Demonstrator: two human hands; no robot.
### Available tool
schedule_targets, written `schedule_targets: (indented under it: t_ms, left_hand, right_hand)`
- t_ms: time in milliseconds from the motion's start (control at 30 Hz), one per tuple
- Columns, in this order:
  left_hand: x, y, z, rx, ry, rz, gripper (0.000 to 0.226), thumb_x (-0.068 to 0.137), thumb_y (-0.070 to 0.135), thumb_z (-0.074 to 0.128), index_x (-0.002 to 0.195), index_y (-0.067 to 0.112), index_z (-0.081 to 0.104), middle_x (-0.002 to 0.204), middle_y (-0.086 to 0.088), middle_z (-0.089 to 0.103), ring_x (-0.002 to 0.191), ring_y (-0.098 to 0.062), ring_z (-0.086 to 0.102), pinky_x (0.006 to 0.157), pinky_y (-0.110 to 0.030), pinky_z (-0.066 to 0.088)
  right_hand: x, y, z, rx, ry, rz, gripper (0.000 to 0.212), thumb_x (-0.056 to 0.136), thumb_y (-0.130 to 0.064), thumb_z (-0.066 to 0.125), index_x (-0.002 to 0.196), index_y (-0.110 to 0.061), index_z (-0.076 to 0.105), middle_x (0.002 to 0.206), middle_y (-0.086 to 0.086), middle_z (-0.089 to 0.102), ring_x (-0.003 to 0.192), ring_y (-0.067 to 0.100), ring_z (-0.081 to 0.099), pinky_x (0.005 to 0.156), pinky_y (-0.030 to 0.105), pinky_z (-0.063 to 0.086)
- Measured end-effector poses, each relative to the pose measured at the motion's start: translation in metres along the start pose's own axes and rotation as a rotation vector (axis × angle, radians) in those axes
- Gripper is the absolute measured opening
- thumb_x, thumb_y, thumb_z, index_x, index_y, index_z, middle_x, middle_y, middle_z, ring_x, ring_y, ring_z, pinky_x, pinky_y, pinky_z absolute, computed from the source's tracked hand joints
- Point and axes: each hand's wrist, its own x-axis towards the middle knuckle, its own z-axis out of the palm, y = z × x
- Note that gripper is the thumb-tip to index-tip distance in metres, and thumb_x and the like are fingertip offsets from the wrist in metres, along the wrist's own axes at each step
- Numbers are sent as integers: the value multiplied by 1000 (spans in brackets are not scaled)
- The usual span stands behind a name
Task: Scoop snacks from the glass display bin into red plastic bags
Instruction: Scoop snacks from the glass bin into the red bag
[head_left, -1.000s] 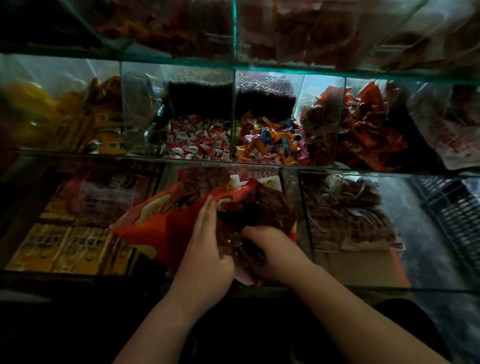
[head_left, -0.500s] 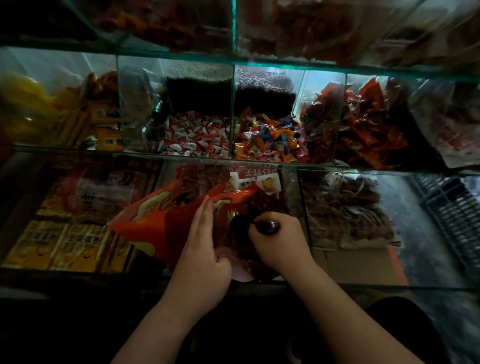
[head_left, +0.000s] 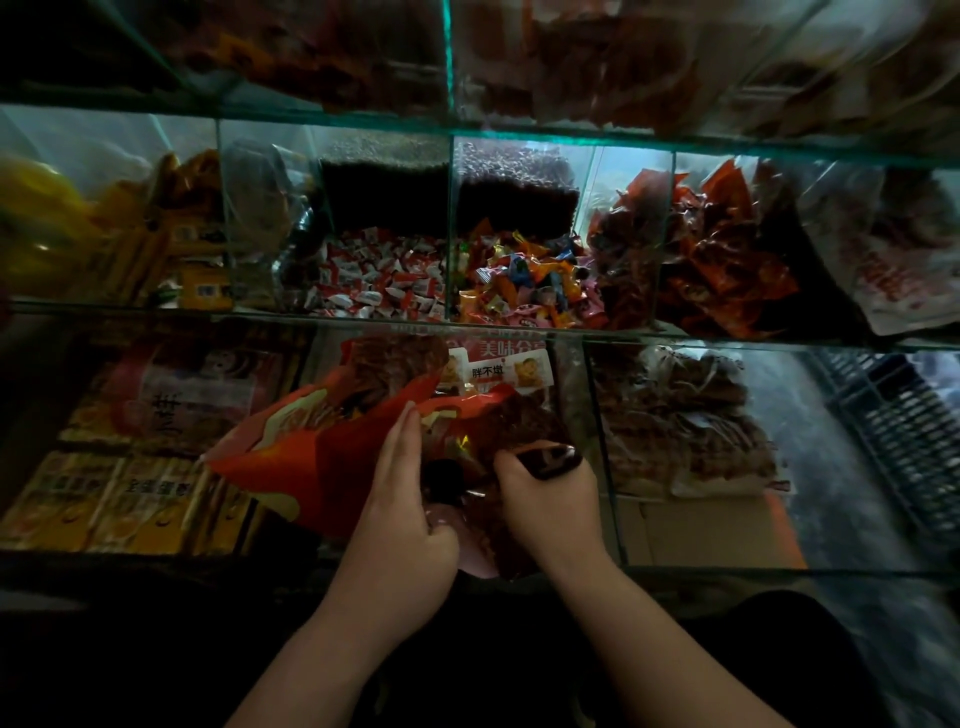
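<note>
A red plastic bag (head_left: 311, 457) lies tilted over the middle glass bin (head_left: 605, 467), its mouth facing right. My left hand (head_left: 400, 514) holds the bag's near edge, fingers stretched along it and thumb tucked under. My right hand (head_left: 550, 509) grips the dark handle of a scoop (head_left: 553, 460); the scoop's dark bowl sits low at the bag's mouth, between my two hands. Brown packaged snacks (head_left: 524, 421) fill the bin behind the scoop. How much the bag holds is hidden.
A glass shelf edge (head_left: 467, 325) runs just above the bin, with wrapped candies (head_left: 519, 286) behind it. Yellow boxes (head_left: 119, 499) fill the left compartment and brown snack packs (head_left: 680, 415) the right. A dark crate (head_left: 904, 415) stands far right.
My right hand has come up out of the snacks with the scoop, so its handle now shows above my fist, and the bowl has swung toward the bag's mouth. My left hand has stayed on the bag.
</note>
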Motion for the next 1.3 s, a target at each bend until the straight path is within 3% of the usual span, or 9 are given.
schedule_targets:
  t_ms: [133, 300, 467, 633, 700, 800, 933, 1133, 1300]
  left_hand:
    - [4, -1, -1, -38, 2, -46, 105, 83, 5, 54, 149, 64, -4, 152, 50, -6, 150, 10, 3, 127, -38, 16]
    - [5, 3, -2, -98, 8, -70, 108, 75, 9, 54, 137, 77, -2, 152, 49, -1, 151, 7, 4, 126, -40, 18]
    - [3, 8, -1, -127, -12, -67, 107, 75, 16, 60, 120, 90, -3, 156, 46, 0, 150, 8, 5, 125, -38, 18]
    - [2, 6, -4, -104, -17, -86, 106, 68, 15, 53, 117, 91, -3, 159, 42, -2, 151, 6, 3, 125, -39, 19]
    - [3, 7, -6, -93, -6, -85, 107, 68, 18, 54, 120, 91, -6, 154, 46, -2, 149, 7, 7, 117, -27, 27]
    - [4, 8, -10, 16, 38, -53, 109, 78, 17, 60, 137, 76, -11, 154, 47, -4, 138, 12, 13, 92, -5, 33]
    - [3, 17, -8, 182, 95, -2, 102, 88, 18, 65, 157, 50, -3, 158, 40, -10, 147, 8, 0, 122, -32, 20]
    - [-2, 35, 6, 397, 196, 287, 70, 93, 35, 58, 156, 31, 29, 166, 22, 11, 155, -5, 6, 124, -36, 13]
    - [13, 38, 17, 494, 125, 191, 55, 103, 45, 44, 155, 27, 39, 165, 12, 24, 152, -10, 16, 126, -43, 15]
  right_hand:
    - [-5, -3, -10, 67, 30, 35, 22, 70, -36, 67, 73, -14, 70, 65, 5, 71, 59, 17, 68, 54, 35, 55]
    - [-9, 3, -32, 318, 24, 160, 29, 60, -45, 72, 78, -22, 78, 76, 12, 77, 77, 31, 77, 78, 56, 62]
    - [-17, 8, -47, 606, 70, 311, 22, 76, -22, 79, 86, -4, 73, 77, 22, 76, 68, 40, 76, 52, 36, 59]
    - [-21, 3, -58, 669, 89, 283, 16, 90, -11, 71, 94, 4, 67, 80, 23, 76, 69, 40, 76, 53, 35, 59]
    - [-28, -2, -66, 675, 92, 246, 12, 90, -9, 70, 90, 2, 69, 81, 24, 76, 69, 42, 76, 53, 37, 60]
    - [-40, -9, -81, 683, 85, 180, 19, 91, -8, 69, 73, -9, 74, 78, 23, 76, 68, 41, 76, 51, 34, 59]
    - [-56, -22, -95, 687, 62, 101, 24, 92, -5, 66, 71, -13, 75, 76, 22, 75, 66, 40, 76, 50, 31, 58]
    - [-70, -29, -113, 668, 48, 42, 27, 95, -9, 64, 75, -19, 78, 77, 20, 77, 66, 36, 76, 51, 28, 58]
    - [-82, -31, -129, 666, 34, -71, 13, 86, -10, 71, 77, -17, 77, 75, 24, 75, 68, 38, 76, 54, 29, 60]
